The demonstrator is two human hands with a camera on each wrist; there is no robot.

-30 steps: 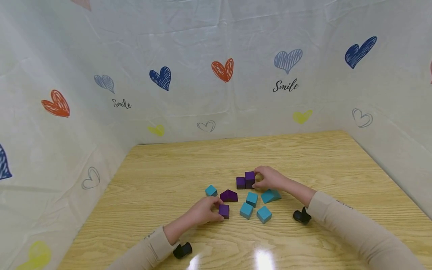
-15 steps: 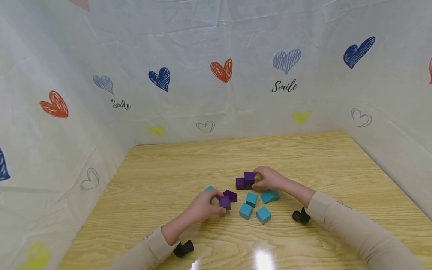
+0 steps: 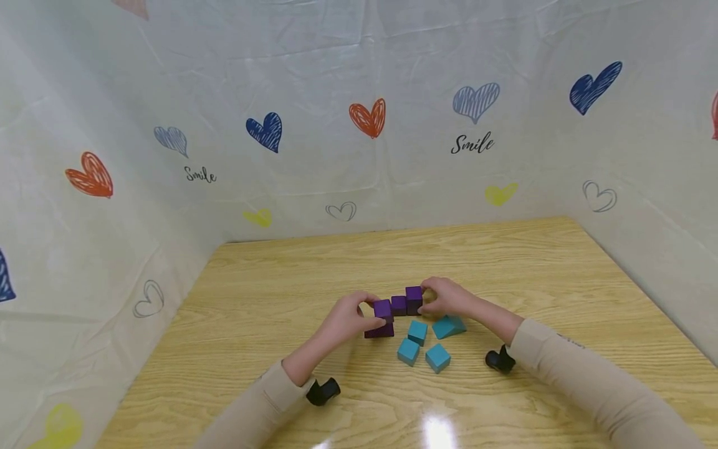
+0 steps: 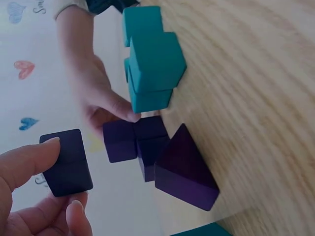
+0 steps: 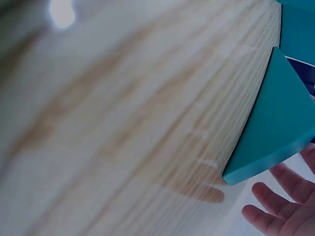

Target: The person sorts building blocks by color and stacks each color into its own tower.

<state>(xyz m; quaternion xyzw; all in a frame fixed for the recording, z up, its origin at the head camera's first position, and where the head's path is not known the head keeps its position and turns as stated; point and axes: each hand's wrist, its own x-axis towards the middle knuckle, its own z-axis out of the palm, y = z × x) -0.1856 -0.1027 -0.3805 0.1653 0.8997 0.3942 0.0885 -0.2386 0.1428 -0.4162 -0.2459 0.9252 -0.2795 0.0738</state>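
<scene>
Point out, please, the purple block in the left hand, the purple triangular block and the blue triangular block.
Held purple block (image 4: 69, 172), left wrist view: its lower visible face.
Purple triangular block (image 4: 183, 160), left wrist view: its triangular face.
Blue triangular block (image 5: 273, 118), right wrist view: its large flat face.

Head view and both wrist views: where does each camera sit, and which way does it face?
Head: worn on the person's head, facing forward and down at the table; left hand, right hand and sleeves show.
Left wrist: on that wrist, looking past the held purple block towards a purple wedge; both hands show.
Right wrist: on that wrist, looking along the table beside a blue wedge; part of the right hand shows.
Shared: head and left wrist both show the held purple block.
</scene>
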